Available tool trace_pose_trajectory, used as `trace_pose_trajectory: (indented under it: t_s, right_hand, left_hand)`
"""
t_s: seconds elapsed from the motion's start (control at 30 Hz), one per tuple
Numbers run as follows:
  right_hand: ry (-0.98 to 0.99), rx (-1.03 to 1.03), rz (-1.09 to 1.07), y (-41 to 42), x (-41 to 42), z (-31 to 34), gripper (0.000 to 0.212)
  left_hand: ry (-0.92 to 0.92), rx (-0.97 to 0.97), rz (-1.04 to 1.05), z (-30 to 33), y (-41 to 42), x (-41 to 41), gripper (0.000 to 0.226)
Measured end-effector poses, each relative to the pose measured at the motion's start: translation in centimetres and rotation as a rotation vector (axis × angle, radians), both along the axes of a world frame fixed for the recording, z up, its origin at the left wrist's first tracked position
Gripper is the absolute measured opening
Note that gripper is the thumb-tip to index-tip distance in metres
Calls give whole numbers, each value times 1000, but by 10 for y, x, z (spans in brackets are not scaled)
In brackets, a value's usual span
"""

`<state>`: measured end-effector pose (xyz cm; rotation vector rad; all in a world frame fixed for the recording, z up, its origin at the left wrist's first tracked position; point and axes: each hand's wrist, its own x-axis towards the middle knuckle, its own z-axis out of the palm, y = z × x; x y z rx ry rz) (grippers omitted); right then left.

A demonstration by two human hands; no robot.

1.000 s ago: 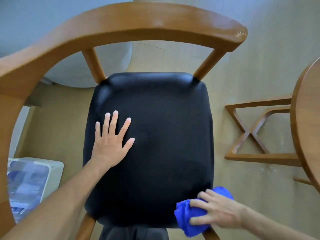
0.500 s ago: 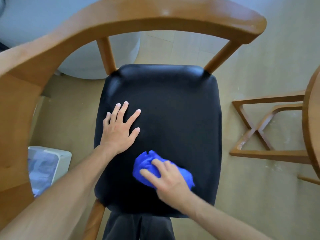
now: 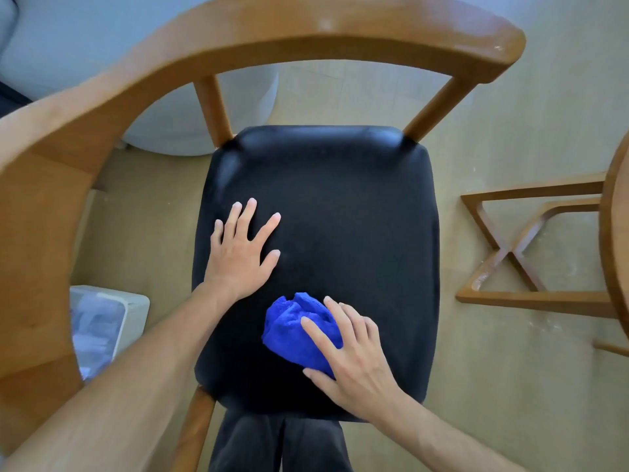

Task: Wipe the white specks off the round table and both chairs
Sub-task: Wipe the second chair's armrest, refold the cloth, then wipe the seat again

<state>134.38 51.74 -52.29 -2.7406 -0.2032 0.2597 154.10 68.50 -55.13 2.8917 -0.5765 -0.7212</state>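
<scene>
A wooden chair with a curved backrest and a black padded seat fills the view from above. My left hand lies flat, fingers spread, on the left part of the seat. My right hand presses a bunched blue cloth onto the front middle of the seat, fingers laid over it and thumb at its near edge. No white specks show on the seat. The round table's wooden edge is at the far right.
The table's crossed wooden base stands on the beige floor to the right, with pale specks around it. A white bin lined with plastic sits left of the chair. A pale rounded object is behind the chair.
My right hand slid the blue cloth from the seat's front right corner leftward to the front middle. The left hand stayed flat on the seat.
</scene>
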Motion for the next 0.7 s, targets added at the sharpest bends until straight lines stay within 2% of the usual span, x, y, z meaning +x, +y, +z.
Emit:
trace_pose_trajectory:
  t_s: [0.2,0.37,0.5,0.6,0.7]
  right_hand:
    - [59,28,-124,9,18,-8,68]
    - [101,-29,-97,33,13,-8,80]
    - [29,-53,-65,34,11,-13,63]
    - [-19,-62,20,33,8,-19,63]
    - [-94,-51,126,29,13,-25,45]
  left_hand:
    - [-8,9,-6,-3,1,-1,63]
    - [-12,-3,-10,-3,2,-1,63]
    - [-8,4,-16,-2,2,0,63]
    - [-21,4,-11,-3,2,-2,63]
    - [-39,-2,-10,-6,3,-2,64]
